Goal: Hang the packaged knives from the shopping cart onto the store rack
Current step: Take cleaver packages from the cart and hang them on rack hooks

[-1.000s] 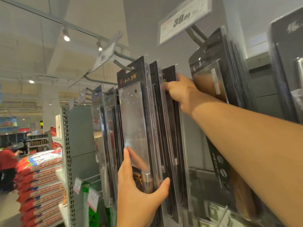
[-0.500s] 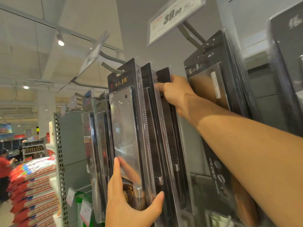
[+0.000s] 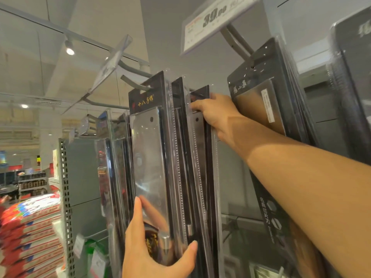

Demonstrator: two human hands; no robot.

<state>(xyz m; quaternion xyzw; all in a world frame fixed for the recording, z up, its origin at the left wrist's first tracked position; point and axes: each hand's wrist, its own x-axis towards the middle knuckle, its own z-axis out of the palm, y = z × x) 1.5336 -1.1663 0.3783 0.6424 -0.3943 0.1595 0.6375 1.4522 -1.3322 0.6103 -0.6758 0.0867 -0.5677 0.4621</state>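
Three black blister packs with cleavers hang in a row on a grey rack hook (image 3: 134,82). The front packaged knife (image 3: 152,157) shows a shiny blade and gold lettering. My left hand (image 3: 152,251) grips its lower end, fingers on the front face and thumb round the right edge. My right hand (image 3: 215,115) reaches up and grips the top of the rear packaged knife (image 3: 201,157), fingers curled over its upper part. A middle pack (image 3: 179,149) hangs between them. The shopping cart is out of view.
More knife packs (image 3: 267,109) hang on the hook to the right under a price tag (image 3: 212,19), others (image 3: 112,167) on hooks to the left. A perforated grey shelf upright (image 3: 65,197) and stacked red bags (image 3: 30,233) stand lower left.
The view has shifted a little; both hands keep their hold on the packs. My right hand has pushed the rear pack slightly further back along the hook.
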